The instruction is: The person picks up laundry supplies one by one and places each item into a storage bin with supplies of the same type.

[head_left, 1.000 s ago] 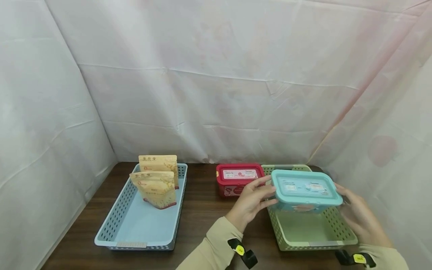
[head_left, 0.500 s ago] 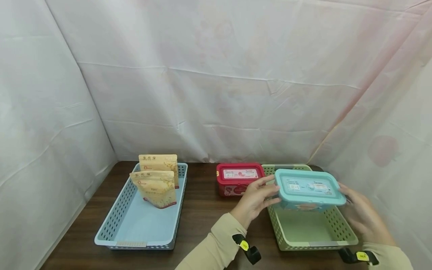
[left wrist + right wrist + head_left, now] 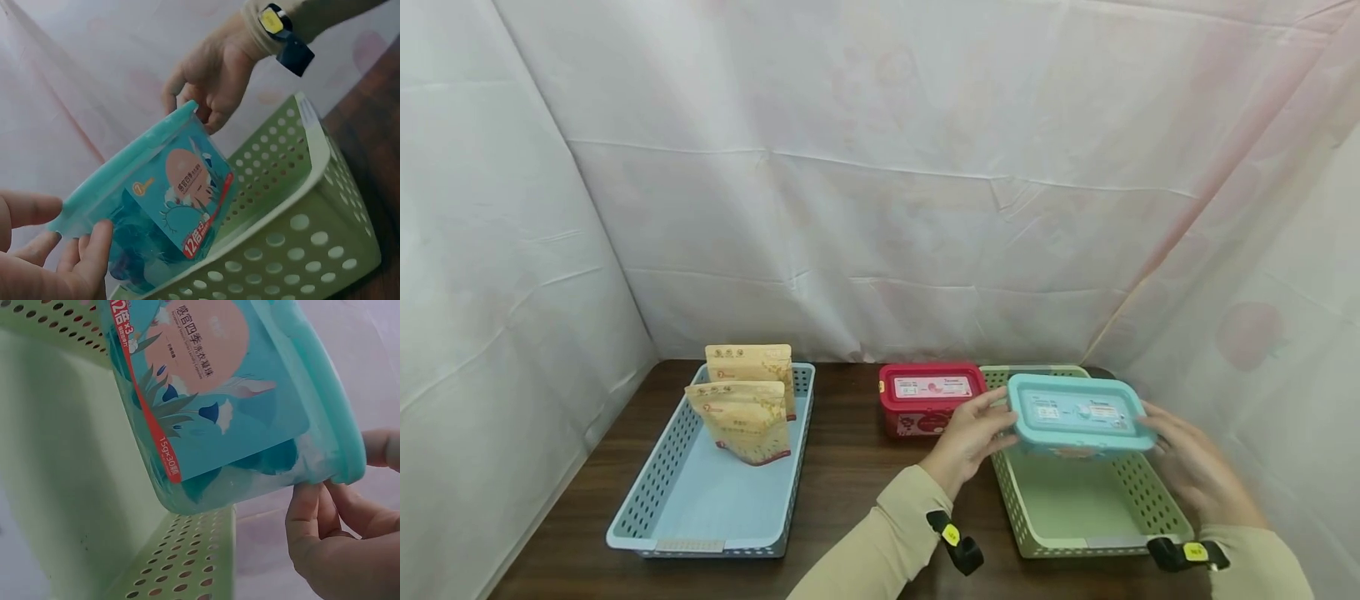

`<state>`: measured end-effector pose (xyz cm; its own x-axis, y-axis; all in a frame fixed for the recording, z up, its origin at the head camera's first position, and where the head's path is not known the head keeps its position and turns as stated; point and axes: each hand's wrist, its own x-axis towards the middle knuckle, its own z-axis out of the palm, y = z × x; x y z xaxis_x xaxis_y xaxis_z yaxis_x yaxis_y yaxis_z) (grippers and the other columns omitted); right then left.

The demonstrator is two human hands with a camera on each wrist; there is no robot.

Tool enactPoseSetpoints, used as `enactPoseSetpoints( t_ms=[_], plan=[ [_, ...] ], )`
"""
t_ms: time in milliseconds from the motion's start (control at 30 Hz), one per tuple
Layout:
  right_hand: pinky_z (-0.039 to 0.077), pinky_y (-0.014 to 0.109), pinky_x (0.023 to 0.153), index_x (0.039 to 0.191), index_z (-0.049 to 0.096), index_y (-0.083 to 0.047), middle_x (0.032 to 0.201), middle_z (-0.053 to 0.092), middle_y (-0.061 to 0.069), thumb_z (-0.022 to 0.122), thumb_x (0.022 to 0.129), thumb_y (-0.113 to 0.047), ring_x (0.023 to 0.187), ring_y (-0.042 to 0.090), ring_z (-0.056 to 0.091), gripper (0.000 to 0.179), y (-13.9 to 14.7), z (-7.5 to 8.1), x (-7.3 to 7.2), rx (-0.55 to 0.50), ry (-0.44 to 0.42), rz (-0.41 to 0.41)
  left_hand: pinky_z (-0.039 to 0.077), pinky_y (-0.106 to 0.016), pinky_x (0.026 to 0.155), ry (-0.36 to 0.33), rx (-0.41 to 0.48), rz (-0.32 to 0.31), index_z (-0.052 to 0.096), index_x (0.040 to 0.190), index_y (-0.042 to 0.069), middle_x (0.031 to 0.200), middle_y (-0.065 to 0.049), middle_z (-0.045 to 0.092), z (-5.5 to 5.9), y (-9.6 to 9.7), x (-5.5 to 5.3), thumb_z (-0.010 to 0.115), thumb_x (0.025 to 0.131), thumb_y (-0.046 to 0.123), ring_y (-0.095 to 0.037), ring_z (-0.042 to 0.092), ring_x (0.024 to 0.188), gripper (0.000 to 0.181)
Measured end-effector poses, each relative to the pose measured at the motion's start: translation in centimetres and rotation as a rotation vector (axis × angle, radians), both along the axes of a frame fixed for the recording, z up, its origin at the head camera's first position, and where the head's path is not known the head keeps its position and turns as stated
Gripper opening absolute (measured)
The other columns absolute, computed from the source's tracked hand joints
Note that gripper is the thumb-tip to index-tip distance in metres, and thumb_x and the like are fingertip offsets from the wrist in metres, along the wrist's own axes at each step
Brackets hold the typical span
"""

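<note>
Honestly not much had changed over the last second: the teal tub [image 3: 1081, 414] had only drifted sideways a touch between the fingers. The left hand [image 3: 966, 437] was pinching one end by the lid and the right hand [image 3: 1195, 467] gripped the other, so neither had let go. Green basket [image 3: 1063, 504] sat below the fingers, tub over its far half, couldn't tell if they touched. So it was still held, not set down. Red tub [image 3: 932, 392] was just past the left fingertips, blue basket [image 3: 700, 504] with two pouches [image 3: 747, 421] way off left of them
</note>
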<state>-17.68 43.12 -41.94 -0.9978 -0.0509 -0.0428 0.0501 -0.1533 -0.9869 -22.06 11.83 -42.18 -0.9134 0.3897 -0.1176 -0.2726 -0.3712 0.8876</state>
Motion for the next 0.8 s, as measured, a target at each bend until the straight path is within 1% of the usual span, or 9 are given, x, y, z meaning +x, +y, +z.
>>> enactPoseSetpoints(
  t_ms=[133, 233, 267, 367, 467, 567, 667, 733, 800],
  plan=[
    [0.047, 0.014, 0.087, 0.15, 0.039, -0.024, 0.152, 0.041, 0.005, 0.052, 0.106, -0.016, 0.104, -0.006, 0.056, 0.047, 0.0, -0.3, -0.8, 0.136, -0.043, -0.015, 0.057, -0.037, 0.087, 0.004, -0.069, 0.046, 0.059, 0.14, 0.009, 0.119, -0.009, 0.065, -0.3, 0.4, -0.2, 0.067, 0.095, 0.002, -0.024, 0.067, 0.105, 0.046],
    [0.046, 0.014, 0.086, 0.157, 0.007, 0.002, 0.15, 0.042, 0.008, 0.055, 0.105, -0.021, 0.102, -0.007, 0.056, 0.074, -0.1, -0.3, -1.5, 0.222, -0.084, -0.018, 0.058, -0.037, 0.086, 0.007, -0.093, 0.082, 0.06, 0.139, 0.008, 0.116, -0.01, 0.065, -0.7, 0.8, -0.6, 0.066, 0.095, -0.001, -0.024, 0.068, 0.103, 0.045],
    [0.046, 0.013, 0.086, 0.154, 0.003, 0.009, 0.139, 0.053, -0.001, 0.055, 0.105, -0.022, 0.101, -0.007, 0.056, 0.078, -0.2, -0.3, -1.7, 0.241, -0.092, -0.018, 0.058, -0.038, 0.086, 0.009, -0.099, 0.09, 0.06, 0.139, 0.008, 0.115, -0.01, 0.065, -0.9, 1.0, -0.7, 0.065, 0.095, -0.001, -0.024, 0.067, 0.103, 0.045],
    [0.044, 0.022, 0.1, 0.155, 0.005, 0.009, 0.112, 0.056, -0.025, 0.056, 0.105, -0.025, 0.101, -0.009, 0.055, 0.079, -0.1, -0.5, -2.1, 0.288, -0.109, -0.006, 0.058, -0.039, 0.087, 0.023, -0.119, 0.113, 0.058, 0.14, 0.006, 0.114, -0.01, 0.065, -1.4, 1.4, -1.0, 0.063, 0.096, -0.003, -0.024, 0.067, 0.102, 0.046],
    [0.026, 0.041, 0.118, 0.157, 0.006, 0.006, 0.114, 0.055, -0.024, 0.055, 0.105, -0.028, 0.103, -0.01, 0.053, 0.078, -0.1, -0.7, -2.6, 0.332, -0.125, 0.01, 0.057, -0.04, 0.087, 0.029, -0.148, 0.132, 0.058, 0.14, 0.006, 0.114, -0.01, 0.065, -1.6, 1.8, -1.2, 0.062, 0.096, -0.003, -0.023, 0.067, 0.102, 0.045],
    [0.009, 0.056, 0.119, 0.158, 0.005, 0.002, 0.137, 0.053, -0.006, 0.053, 0.106, -0.029, 0.124, 0.003, 0.049, 0.078, -0.3, -0.8, -3.1, 0.354, -0.153, 0.018, 0.057, -0.042, 0.089, 0.039, -0.172, 0.143, 0.058, 0.14, 0.006, 0.116, -0.011, 0.065, -1.7, 2.0, -1.4, 0.061, 0.096, -0.003, -0.023, 0.066, 0.103, 0.045],
    [0.008, 0.056, 0.119, 0.158, 0.003, 0.0, 0.162, 0.023, 0.016, 0.051, 0.107, -0.031, 0.147, 0.027, 0.025, 0.077, -0.5, -0.9, -3.5, 0.382, -0.188, 0.016, 0.056, -0.043, 0.09, 0.056, -0.211, 0.148, 0.057, 0.141, 0.006, 0.119, -0.012, 0.064, -1.8, 2.2, -1.5, 0.061, 0.097, -0.002, -0.023, 0.065, 0.104, 0.045],
    [0.01, 0.056, 0.119, 0.158, 0.001, 0.0, 0.164, -0.002, 0.022, 0.049, 0.107, -0.031, 0.15, 0.038, 0.005, 0.077, -0.7, -0.9, -3.8, 0.409, -0.2, 0.017, 0.056, -0.042, 0.09, 0.084, -0.261, 0.152, 0.057, 0.141, 0.006, 0.12, -0.012, 0.064, -1.8, 2.2, -1.5, 0.061, 0.098, 0.0, -0.022, 0.065, 0.105, 0.044],
    [0.012, 0.055, 0.119, 0.159, 0.002, -0.001, 0.164, -0.006, 0.023, 0.049, 0.107, -0.032, 0.149, 0.041, 0.002, 0.076, -0.7, -0.9, -4.0, 0.434, -0.209, 0.014, 0.056, -0.041, 0.09, 0.106, -0.31, 0.158, 0.057, 0.141, 0.007, 0.122, -0.01, 0.064, -1.8, 2.2, -1.5, 0.061, 0.098, 0.003, -0.021, 0.064, 0.106, 0.043]
  ],
)
